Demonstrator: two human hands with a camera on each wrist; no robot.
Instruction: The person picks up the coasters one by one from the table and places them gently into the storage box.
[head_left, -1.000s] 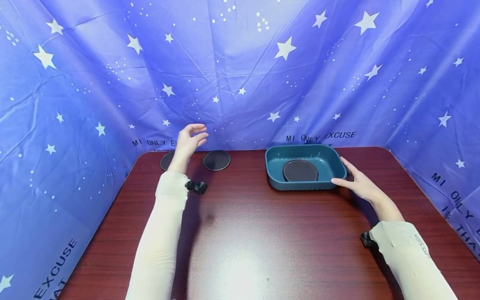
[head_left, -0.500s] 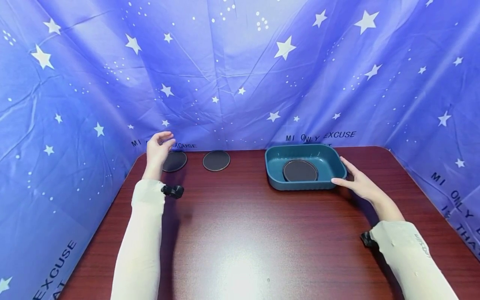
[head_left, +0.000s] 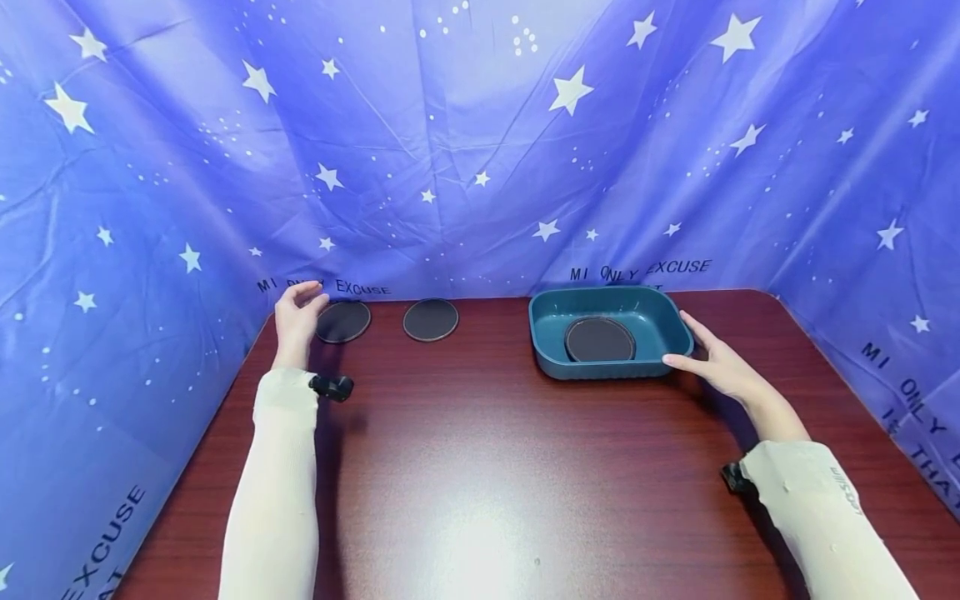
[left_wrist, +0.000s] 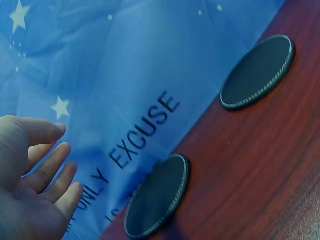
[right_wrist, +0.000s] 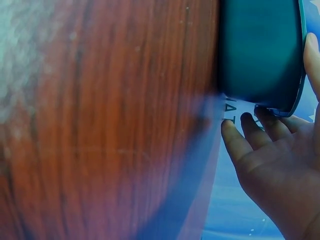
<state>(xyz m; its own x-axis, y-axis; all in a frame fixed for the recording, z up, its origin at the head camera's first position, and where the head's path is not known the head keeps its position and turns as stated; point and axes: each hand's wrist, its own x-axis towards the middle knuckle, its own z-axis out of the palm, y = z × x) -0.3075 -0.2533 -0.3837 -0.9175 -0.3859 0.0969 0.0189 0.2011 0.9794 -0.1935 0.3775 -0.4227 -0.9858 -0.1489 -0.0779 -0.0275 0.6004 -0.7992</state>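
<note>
The left hand (head_left: 298,321) is free, its fingers loosely bent and parted from one another, at the back left of the desk (head_left: 480,450). Just beside it lies the left coaster (head_left: 343,322); in the head view a fingertip overlaps its edge, but the left wrist view shows the hand apart from it. The middle coaster (head_left: 431,320) lies a little to the right, with a strip of desk between the two. Both are round, dark and flat near the back edge of the desk, with pale stitching around their rims.

The right hand (head_left: 723,371) holds the right end of the bin (head_left: 600,371), its thumb on the near right corner and its fingers around the outer end wall. The bin is teal, with rounded corners, and stands upright towards the back right of the desk. Inside, on its floor, lies the third coaster (head_left: 600,340), its near side partly hidden by the front wall.

Each arm wears a pale sleeve (head_left: 272,483) with a small black device (head_left: 332,387) at the wrist. Behind the desk and along its sides hangs a blue-violet cloth (head_left: 450,125) with white stars and black lettering.
</note>
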